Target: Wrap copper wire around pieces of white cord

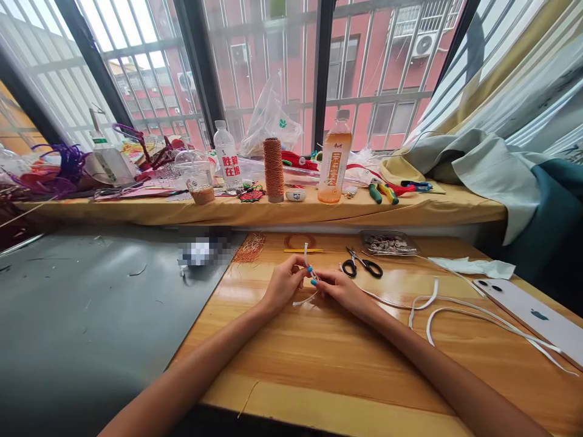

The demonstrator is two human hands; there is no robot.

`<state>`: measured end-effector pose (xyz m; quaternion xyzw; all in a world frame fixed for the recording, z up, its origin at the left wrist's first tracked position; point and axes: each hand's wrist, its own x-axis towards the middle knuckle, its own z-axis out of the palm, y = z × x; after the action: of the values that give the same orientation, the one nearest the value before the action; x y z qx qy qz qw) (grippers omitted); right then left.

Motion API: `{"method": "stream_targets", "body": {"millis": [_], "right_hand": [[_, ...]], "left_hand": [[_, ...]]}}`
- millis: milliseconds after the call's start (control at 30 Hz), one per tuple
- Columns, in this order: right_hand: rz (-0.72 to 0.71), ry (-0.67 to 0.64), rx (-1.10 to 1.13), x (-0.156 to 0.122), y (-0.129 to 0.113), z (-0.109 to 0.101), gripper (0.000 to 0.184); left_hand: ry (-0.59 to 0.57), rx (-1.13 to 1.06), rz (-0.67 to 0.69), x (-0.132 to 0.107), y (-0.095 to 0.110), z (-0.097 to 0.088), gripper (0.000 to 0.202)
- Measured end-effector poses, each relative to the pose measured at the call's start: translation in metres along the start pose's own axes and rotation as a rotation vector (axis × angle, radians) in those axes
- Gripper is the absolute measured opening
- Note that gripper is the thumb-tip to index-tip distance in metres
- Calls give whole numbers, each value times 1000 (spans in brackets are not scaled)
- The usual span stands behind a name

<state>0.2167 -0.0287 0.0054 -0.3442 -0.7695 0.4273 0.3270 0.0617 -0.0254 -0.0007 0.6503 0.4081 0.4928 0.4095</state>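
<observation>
My left hand (283, 283) and my right hand (339, 287) meet over the wooden table (319, 352), fingertips pinched together on a thin white ribbon (306, 254). A short end of the ribbon stands up between the hands. Its long tail (455, 312) trails off to the right across the table in loose loops. Black-handled scissors (362, 265) lie just beyond my right hand. A bundle of copper-coloured wire (249, 249) lies beyond my left hand, and a coil of wire with a yellow stick (301, 244) lies straight ahead.
A white phone (531, 315) lies face down at the right edge. A clear tray of small pieces (388, 243) sits behind the scissors. The yellow sill (273, 209) carries a thread spool (274, 169), two bottles, a cup, pliers and craft clutter. A grey mat (91, 303) covers the left.
</observation>
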Motion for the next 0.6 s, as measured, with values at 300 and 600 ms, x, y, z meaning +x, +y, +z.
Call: {"method": "stream_targets", "body": {"millis": [300, 600], "right_hand": [[-8, 55, -91, -2, -2, 2, 24], [133, -15, 95, -2, 3, 0, 25]], "left_hand": [[-61, -147, -25, 3, -3, -2, 17], [-191, -247, -177, 4, 5, -6, 30]]}}
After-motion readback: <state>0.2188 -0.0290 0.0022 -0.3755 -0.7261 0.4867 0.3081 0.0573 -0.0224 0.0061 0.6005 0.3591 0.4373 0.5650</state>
